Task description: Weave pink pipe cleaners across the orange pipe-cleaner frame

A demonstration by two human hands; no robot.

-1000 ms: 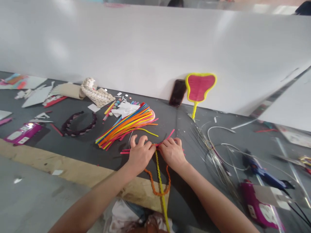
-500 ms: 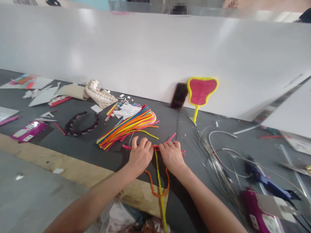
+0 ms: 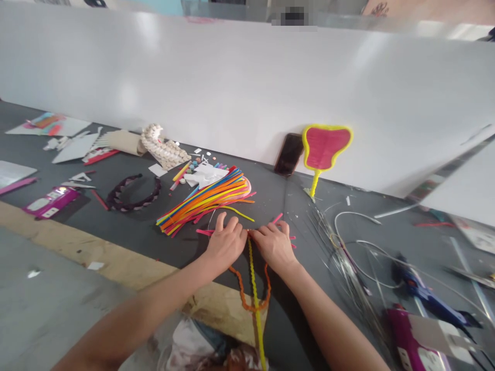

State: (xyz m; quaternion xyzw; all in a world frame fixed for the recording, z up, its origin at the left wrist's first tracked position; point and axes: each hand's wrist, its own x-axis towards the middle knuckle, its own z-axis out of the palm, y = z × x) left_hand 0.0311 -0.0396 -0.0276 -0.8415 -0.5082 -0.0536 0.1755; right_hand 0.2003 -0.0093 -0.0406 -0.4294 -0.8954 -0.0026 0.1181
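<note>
My left hand (image 3: 226, 243) and my right hand (image 3: 275, 244) rest side by side on the dark table (image 3: 147, 232), fingers curled and pinching pink pipe cleaners (image 3: 204, 233) where they cross. A yellow twisted pipe cleaner (image 3: 254, 293) runs from between my hands toward me over the table edge. An orange twisted loop (image 3: 247, 293) hangs beside it. A fanned bundle of coloured pipe cleaners (image 3: 204, 200) lies just beyond my left hand.
A pink fan with yellow rim (image 3: 326, 150) and a phone (image 3: 288, 153) lean on the white partition (image 3: 232, 87). Thin wires (image 3: 344, 252), a blue glue gun (image 3: 419, 291) and a purple packet (image 3: 417, 340) lie right. A braided headband (image 3: 133, 193) and paper scraps lie left.
My hands have stayed together on the pink pipe cleaners, fingers shifting slightly. The view has drifted a little, so everything sits somewhat lower and to the right.
</note>
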